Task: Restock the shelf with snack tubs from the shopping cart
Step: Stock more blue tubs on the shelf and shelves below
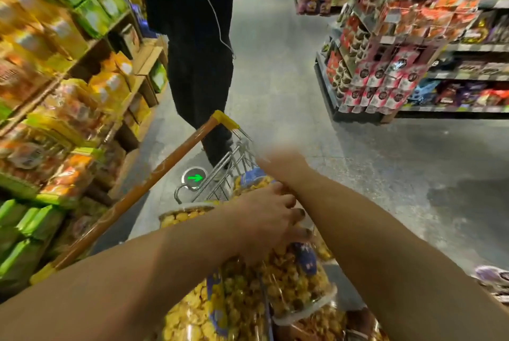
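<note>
- The cart (228, 168) stands in an aisle with its orange handle (165, 167) running diagonally from lower left to upper right. It is loaded with clear tubs of yellow snacks.
- The tub (292, 277) under the left hand (264, 219) lies tilted in the cart, not upright. Its long axis runs roughly away from the viewer, and the white-rimmed end points down and toward the camera. A blue label shows on its side.
- The left hand's fingers (298, 214) are curled over the upper, farther end of that tub and grip it.
- The right hand (283, 164) reaches farther forward, over the front of the cart and above the far tub (253, 185). It is smeared by motion blur, so I cannot tell whether its fingers are open or closed, nor whether they touch anything.
- The left tub (184, 215) sits just left of the left hand, its rim showing.
- The near tub (192, 313) lies at the bottom edge beneath the left forearm, touching the gripped tub.
- The shelf (91, 48) on the left holds yellow, orange and green packets, close beside the handle.
- Another rack (413, 65) of red and pink packs stands across the floor (358, 175) to the right, well apart from the cart.
- A person (198, 37) in dark clothes stands just beyond the front of the cart.
</note>
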Demonstrator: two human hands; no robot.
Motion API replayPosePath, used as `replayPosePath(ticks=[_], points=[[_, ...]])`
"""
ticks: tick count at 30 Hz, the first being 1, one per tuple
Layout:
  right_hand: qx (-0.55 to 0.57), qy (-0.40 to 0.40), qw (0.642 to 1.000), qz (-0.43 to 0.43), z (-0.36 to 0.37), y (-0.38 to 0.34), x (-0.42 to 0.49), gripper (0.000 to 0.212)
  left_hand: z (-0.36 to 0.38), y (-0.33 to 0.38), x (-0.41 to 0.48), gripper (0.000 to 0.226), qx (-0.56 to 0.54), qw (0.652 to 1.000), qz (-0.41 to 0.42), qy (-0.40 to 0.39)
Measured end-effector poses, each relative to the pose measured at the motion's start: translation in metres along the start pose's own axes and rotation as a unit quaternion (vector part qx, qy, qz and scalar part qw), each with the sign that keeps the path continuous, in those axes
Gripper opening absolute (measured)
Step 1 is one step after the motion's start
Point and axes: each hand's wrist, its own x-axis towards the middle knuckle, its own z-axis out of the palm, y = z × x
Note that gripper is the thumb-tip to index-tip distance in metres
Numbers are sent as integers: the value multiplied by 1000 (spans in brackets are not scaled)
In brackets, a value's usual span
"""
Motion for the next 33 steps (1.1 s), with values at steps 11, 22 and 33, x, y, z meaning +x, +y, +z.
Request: replayPosePath(ticks=[11, 22, 33], points=[[-14, 0, 998, 58, 2, 13, -18, 72, 1, -21, -5, 98, -49, 999, -4, -24], [257, 82, 897, 349, -92, 136, -184, 89, -103, -34, 5, 100, -326, 921, -207, 60], [506, 295, 640, 497, -152, 225, -466, 81, -257, 26, 134, 89, -771, 584, -86, 240]])
